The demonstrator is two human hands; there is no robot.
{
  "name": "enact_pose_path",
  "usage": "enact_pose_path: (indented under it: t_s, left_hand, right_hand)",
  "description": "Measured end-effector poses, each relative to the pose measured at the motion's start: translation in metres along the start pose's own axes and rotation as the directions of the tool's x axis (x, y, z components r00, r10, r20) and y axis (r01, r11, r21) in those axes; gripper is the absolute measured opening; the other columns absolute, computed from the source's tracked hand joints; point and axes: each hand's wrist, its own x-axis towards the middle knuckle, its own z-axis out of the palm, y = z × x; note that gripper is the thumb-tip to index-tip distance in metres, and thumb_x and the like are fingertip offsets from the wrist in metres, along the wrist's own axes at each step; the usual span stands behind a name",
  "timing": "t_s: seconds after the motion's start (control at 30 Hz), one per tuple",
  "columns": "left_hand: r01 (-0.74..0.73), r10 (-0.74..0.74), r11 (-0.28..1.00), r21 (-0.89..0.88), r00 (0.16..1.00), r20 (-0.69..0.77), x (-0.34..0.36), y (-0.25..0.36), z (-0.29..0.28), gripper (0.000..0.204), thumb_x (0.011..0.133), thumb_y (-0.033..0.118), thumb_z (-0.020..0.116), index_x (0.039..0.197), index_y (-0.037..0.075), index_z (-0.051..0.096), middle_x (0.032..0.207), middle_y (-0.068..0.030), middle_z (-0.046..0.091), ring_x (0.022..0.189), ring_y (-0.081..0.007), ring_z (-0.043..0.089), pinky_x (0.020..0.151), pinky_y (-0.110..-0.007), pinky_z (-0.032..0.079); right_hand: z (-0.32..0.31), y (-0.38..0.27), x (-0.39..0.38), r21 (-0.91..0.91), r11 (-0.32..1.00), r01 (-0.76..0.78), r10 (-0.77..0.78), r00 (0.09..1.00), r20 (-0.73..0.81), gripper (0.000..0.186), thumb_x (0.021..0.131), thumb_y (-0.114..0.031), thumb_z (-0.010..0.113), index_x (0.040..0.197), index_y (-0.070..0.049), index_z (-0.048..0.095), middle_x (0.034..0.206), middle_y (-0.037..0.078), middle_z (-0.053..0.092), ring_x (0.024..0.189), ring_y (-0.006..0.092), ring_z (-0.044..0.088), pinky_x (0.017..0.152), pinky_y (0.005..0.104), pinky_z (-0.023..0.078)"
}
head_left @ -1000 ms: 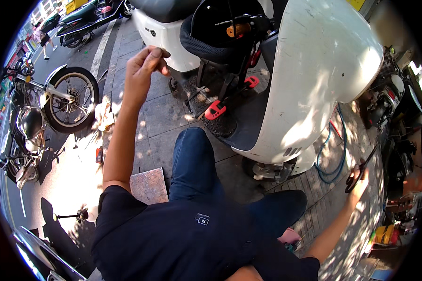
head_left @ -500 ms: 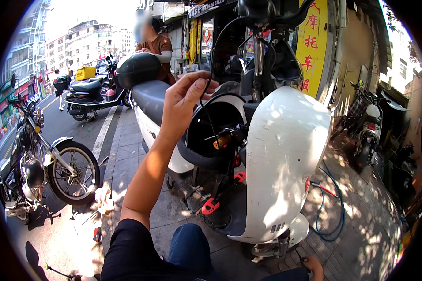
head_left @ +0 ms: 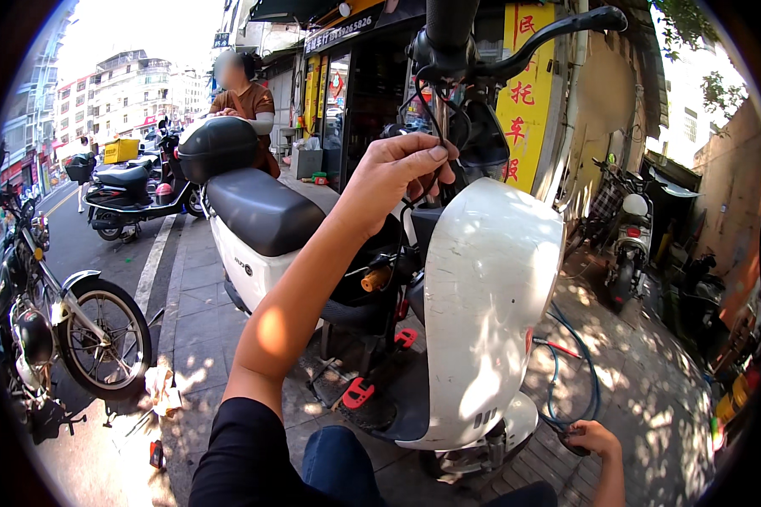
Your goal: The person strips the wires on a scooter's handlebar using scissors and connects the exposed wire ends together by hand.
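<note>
My left hand [head_left: 402, 173] is raised beside the scooter's handlebar stem, thumb and fingertips pinched on a thin black cable [head_left: 438, 118]. The cable runs up towards the grip and brake lever [head_left: 558, 42]. In front of me stands a white scooter, its curved front panel [head_left: 490, 296] scuffed and its black seat [head_left: 262, 211] behind. An orange-brown cylindrical part [head_left: 375, 280] shows in the opened body below my left forearm. Low at the right, my right hand [head_left: 596, 439] is closed around a small dark object, partly hidden by the fingers, whose kind I cannot make out.
A blue hose [head_left: 596, 380] lies coiled on the paving near a red-tipped tool [head_left: 558, 346]. At the left stands a motorcycle [head_left: 101, 338]; another scooter [head_left: 135, 194] is parked on the road. A person [head_left: 249, 101] stands behind the seat. Red pedal-like pieces [head_left: 358, 393] sit by the footboard.
My left hand has moved right, nearer the handlebar stem, still pinching the cable. My right hand has come up and right from the lower edge. The whole view has shifted.
</note>
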Motion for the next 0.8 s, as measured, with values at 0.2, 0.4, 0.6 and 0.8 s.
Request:
enact_pose_path:
  t_s: [0.2,0.4,0.6,0.8]
  left_hand:
    - [-0.036,0.033,0.996,-0.087,0.999,-0.04,0.033,-0.019,0.007,0.024,0.097,0.021,0.061,0.108,0.001,0.068,0.081,-0.0026,0.066,0.072,-0.01,0.06,0.068,-0.023,0.048]
    - [-0.069,0.062,0.994,-0.082,0.995,-0.083,0.023,-0.021,0.002,0.025,0.098,0.02,0.059,0.109,-0.001,0.066,0.083,-0.0041,0.065,0.077,-0.0105,0.061,0.074,-0.025,0.048]
    - [-0.067,0.046,0.98,-0.19,0.993,-0.108,0.032,-0.028,0.009,0.022,0.098,0.019,0.06,0.106,0.001,0.068,0.086,-0.0046,0.068,0.079,-0.011,0.064,0.08,-0.025,0.05]
    - [-0.091,0.065,0.967,-0.238,0.991,-0.113,0.027,-0.031,0.014,0.02,0.095,0.019,0.065,0.104,0.001,0.07,0.092,-0.003,0.07,0.082,-0.0098,0.065,0.084,-0.024,0.051]
  right_hand:
    - [-0.038,-0.115,-0.088,0.487,0.671,0.559,-0.434,0.829,-0.353,0.052,0.073,-0.014,0.08,0.117,-0.003,0.056,0.072,-0.002,0.053,0.058,0.0084,0.051,0.05,0.0233,0.04]
    - [-0.04,-0.303,-0.106,-0.291,0.429,0.855,-0.872,0.308,-0.381,0.057,0.072,-0.02,0.08,0.12,-0.002,0.057,0.085,0.006,0.056,0.072,0.0171,0.057,0.062,0.0284,0.047]
    - [-0.064,-0.442,-0.1,-0.795,0.148,0.589,-0.989,0.077,-0.128,0.055,0.076,-0.035,0.08,0.115,-0.002,0.062,0.096,0.016,0.065,0.084,0.033,0.064,0.076,0.0408,0.051]
    - [-0.066,-0.492,-0.089,-0.87,0.089,0.484,-0.995,0.076,-0.06,0.061,0.075,-0.044,0.079,0.118,-0.003,0.064,0.1,0.019,0.067,0.093,0.0371,0.064,0.085,0.0442,0.049]
